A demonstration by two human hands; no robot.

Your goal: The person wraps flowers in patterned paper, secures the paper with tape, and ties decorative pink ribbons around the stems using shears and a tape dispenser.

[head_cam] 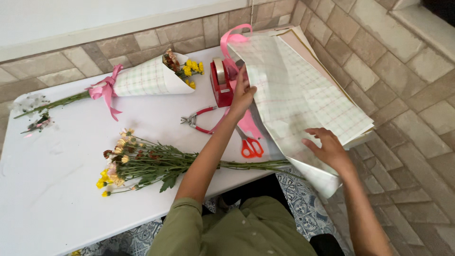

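Head view. A stack of checked wrapping paper [308, 90] leans at the right end of the white table [57, 189], its upper edge against the tiled wall [379, 61], its lower corner hanging off the table's right edge.

Left hand [242, 95]: reaches across the body to the stack's upper left edge, fingers curled over the top sheet, thumb underneath as far as can be seen; a pinch on the sheet edge.

Right hand [329, 148]: open, fingers spread flat on the lower part of the top sheet, pressing rather than gripping.

Key relation: the sheet's long axis runs from upper left, near the tape dispenser [220, 80], down to lower right. Each hand sits at one end of that diagonal; the right hand is nearer the person.

Loose flowers [142, 163] lie well left of the paper, stems pointing right toward it.
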